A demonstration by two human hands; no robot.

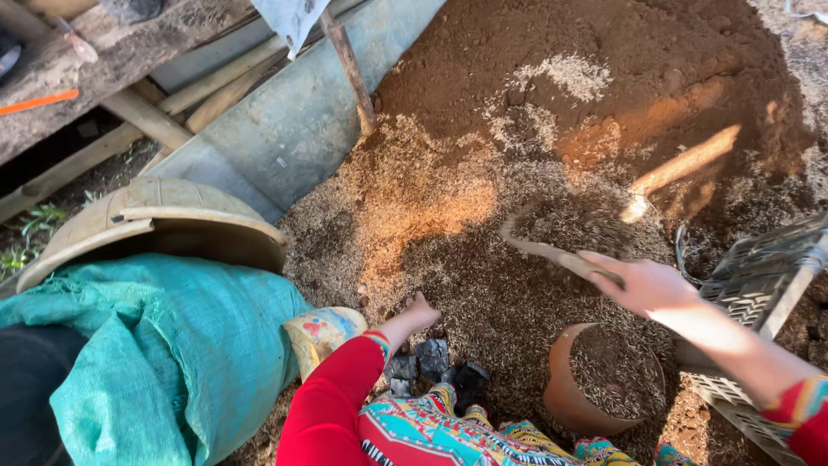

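Note:
My right hand (645, 283) grips a flat, pale scoop (552, 252) whose blade is dug into a pile of brown soil mixed with husks (483, 198). My left hand (420, 312) rests on the husk mix in front of my knees; its fingers press into the mix and are partly hidden. A round brown pot (565, 399), filled nearly to the rim with the same mix, stands just below my right hand. Both arms are in red sleeves with patterned cuffs.
A green woven sack (164, 354) lies at the left with a tan bowl-like shell (164, 216) above it. A grey metal sheet (293, 121) and a wooden stick (349, 65) border the pile. A black slatted crate (759, 276) sits at the right. Dark lumps (431, 358) lie by my knees.

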